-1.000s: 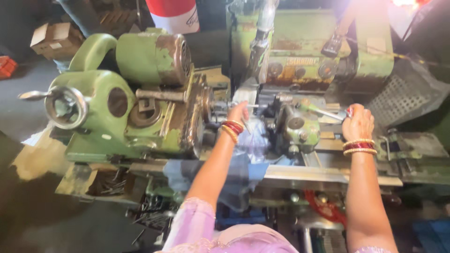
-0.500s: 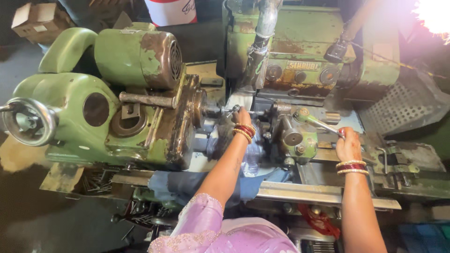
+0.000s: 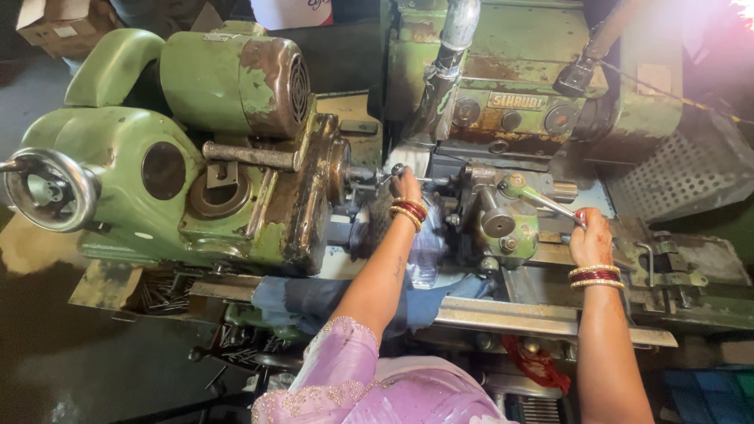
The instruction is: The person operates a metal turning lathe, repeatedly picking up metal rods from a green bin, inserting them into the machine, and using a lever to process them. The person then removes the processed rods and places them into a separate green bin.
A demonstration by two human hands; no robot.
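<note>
Small metal workpiece (image 3: 397, 169) is sitting at the spindle nose of the worn green lathe (image 3: 236, 157), left hand (image 3: 407, 188) fingers pinching it. Right hand (image 3: 591, 235) fingers are clamped on the steel lever (image 3: 542, 200). Loading seems underway; next likely calls for steady seating.

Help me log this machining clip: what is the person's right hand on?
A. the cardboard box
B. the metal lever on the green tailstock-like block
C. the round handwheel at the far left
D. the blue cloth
B: the right hand grips the end of the metal lever.
</note>
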